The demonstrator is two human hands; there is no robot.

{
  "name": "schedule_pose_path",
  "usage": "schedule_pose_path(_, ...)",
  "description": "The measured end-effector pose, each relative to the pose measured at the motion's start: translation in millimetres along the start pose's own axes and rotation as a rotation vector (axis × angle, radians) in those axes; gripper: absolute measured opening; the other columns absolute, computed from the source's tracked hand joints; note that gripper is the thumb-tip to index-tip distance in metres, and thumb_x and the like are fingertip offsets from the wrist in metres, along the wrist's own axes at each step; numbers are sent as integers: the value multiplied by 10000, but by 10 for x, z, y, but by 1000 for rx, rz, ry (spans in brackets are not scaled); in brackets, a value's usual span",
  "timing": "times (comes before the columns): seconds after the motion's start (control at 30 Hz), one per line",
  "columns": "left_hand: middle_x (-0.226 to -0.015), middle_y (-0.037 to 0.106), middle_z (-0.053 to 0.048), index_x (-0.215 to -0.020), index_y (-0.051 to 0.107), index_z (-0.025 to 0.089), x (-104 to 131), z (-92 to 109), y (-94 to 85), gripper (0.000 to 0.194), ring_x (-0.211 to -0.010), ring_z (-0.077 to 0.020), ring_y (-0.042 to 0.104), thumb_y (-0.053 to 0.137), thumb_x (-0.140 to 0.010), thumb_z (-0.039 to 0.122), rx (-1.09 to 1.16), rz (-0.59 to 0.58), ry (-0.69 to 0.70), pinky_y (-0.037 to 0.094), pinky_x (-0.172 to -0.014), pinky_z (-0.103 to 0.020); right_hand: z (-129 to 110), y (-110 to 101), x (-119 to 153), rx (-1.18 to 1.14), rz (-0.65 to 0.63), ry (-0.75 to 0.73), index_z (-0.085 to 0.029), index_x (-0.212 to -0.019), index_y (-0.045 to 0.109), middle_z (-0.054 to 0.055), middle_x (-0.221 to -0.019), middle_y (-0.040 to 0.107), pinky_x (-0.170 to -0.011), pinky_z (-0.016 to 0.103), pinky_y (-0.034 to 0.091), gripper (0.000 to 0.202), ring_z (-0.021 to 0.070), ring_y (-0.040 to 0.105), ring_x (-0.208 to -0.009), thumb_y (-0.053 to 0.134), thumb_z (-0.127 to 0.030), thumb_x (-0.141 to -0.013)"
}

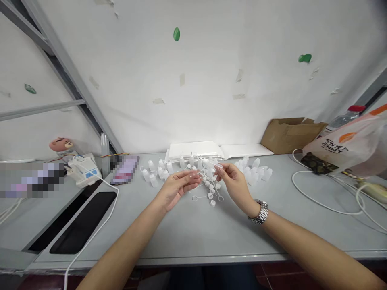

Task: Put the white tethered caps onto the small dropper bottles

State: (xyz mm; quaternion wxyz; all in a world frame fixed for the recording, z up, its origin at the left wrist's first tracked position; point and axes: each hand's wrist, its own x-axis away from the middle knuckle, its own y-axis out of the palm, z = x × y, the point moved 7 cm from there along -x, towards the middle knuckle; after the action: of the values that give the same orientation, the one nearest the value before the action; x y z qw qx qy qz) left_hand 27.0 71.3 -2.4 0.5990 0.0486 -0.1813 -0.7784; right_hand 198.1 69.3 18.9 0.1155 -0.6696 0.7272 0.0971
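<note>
My right hand [234,181] is closed, thumb and fingers pinching a small translucent squeeze bottle [213,168] above the table. Opposite it, my left hand [179,186] has its thumb and fingertips brought together; anything between them is too small to make out. Between and below the hands lies a loose heap of white caps [211,195] and thin straps with ring ends [195,198]. To the left stand several small bottles with caps fitted [153,180]. More translucent bottles [253,176] are grouped beyond my right hand, some of them tilted.
White paper sheets [193,150] lie against the back wall beside an open cardboard box [292,135]. A plastic bag [347,141] and white cables [317,205] take up the right side. On the left are a phone [125,169], a white device [83,171] and a black pad [83,223].
</note>
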Motion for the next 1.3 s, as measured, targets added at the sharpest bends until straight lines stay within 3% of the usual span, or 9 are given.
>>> schedule_pose_path(0.1,-843,716,-57,-826,699,148,28,59,18,238,-810,-181,665,743,-604,221,-130,29,120,532,-788,-272,-19,7,7,-29,-16,-29,-174,-858,557,-4,-686,563,-592,280,467,259,111,530,-578,571,-417,-770)
schedule_pose_path(0.23,-823,711,-50,-766,714,156,99,194,-21,141,-779,-184,664,691,-652,235,-302,177,361,539,-769,-299,-76,41,39,-55,-83,-76,-189,-885,561,-13,-668,536,-588,285,462,251,119,532,-591,590,-405,-760)
schedule_pose_path(0.37,-835,703,-30,-775,721,190,145,239,-101,121,-758,-164,661,655,-678,222,-380,312,466,540,-759,-288,-119,83,80,-17,-163,-97,-188,-882,586,-6,-674,524,-550,269,446,232,117,507,-593,617,-373,-746)
schedule_pose_path(0.5,-831,700,-18,-778,723,213,154,246,-113,123,-750,-149,651,642,-688,225,-441,343,531,537,-749,-273,-138,117,109,24,-208,-118,-190,-868,607,-20,-634,485,-532,256,435,201,107,474,-573,630,-345,-742)
schedule_pose_path(0.63,-839,709,-34,-787,720,190,123,216,-131,142,-771,-169,658,664,-673,252,-365,335,446,527,-773,-294,-124,106,99,23,-188,-108,-186,-865,604,-17,-637,495,-529,256,432,205,108,476,-574,623,-352,-746)
schedule_pose_path(0.83,-890,708,-110,-903,679,117,10,104,-152,300,-866,-216,656,635,-723,353,-91,168,120,531,-751,-298,-115,1,60,0,-37,-119,-189,-881,580,-19,-648,497,-557,280,448,235,114,488,-566,607,-382,-750)
schedule_pose_path(0.97,-942,697,-127,-877,673,101,-44,-20,-199,242,-883,-201,654,625,-747,300,25,130,-38,535,-746,-247,-104,42,96,44,-77,-142,-195,-909,578,-4,-689,511,-578,284,449,224,123,499,-604,593,-367,-766)
schedule_pose_path(1.17,-1036,670,-113,-870,665,93,-60,-66,-180,144,-976,-177,620,604,-761,166,176,109,-76,510,-826,-199,-79,2,86,100,-17,-155,-191,-905,581,-9,-673,495,-584,286,444,233,126,497,-608,589,-379,-768)
schedule_pose_path(1.3,-1054,666,-102,-933,655,110,-29,1,-97,244,-1021,-177,596,665,-690,99,92,39,-27,468,-901,-213,-61,-27,37,62,18,-115,-183,-876,577,-19,-637,500,-579,284,441,229,120,493,-579,592,-380,-761)
